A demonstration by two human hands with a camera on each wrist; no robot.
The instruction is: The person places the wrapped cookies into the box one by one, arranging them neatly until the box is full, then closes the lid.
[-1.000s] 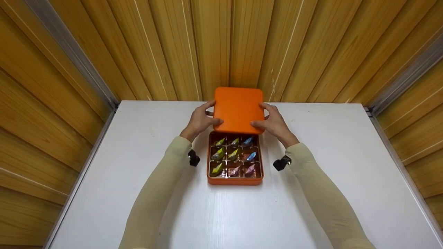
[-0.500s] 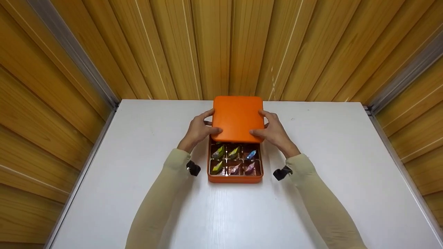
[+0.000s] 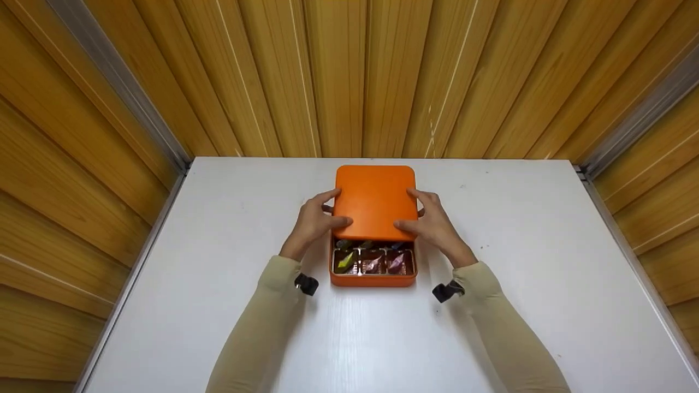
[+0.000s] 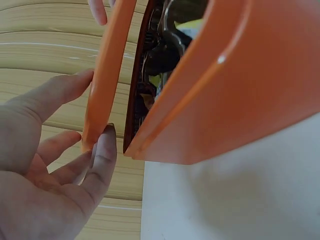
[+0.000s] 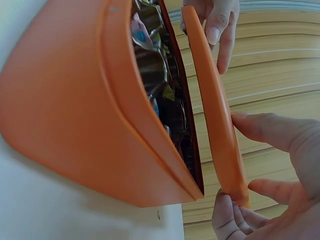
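An orange square lid (image 3: 375,202) hangs over the rear part of a matching orange box (image 3: 373,280). My left hand (image 3: 315,221) grips the lid's left edge, thumb on top and fingers at the side and underneath. On the opposite edge my right hand (image 3: 433,221) holds it the same way. In the front row of the box's divided brown tray lie a green wrapped candy (image 3: 345,262) and two pink wrapped candies (image 3: 373,265); the lid hides most of what is behind them. Both wrist views show a gap between the lid (image 4: 106,75) and the box rim (image 5: 165,145).
The box stands on a white table (image 3: 246,218) near its middle. Wood-patterned panels (image 3: 349,76) rise behind and along both sides of the table. Black wrist cameras (image 3: 448,291) sit on both sleeves, beside the box.
Both hands have brought the lid toward the front of the box, so it covers more of the candy rows. The box has stayed in place on the table.
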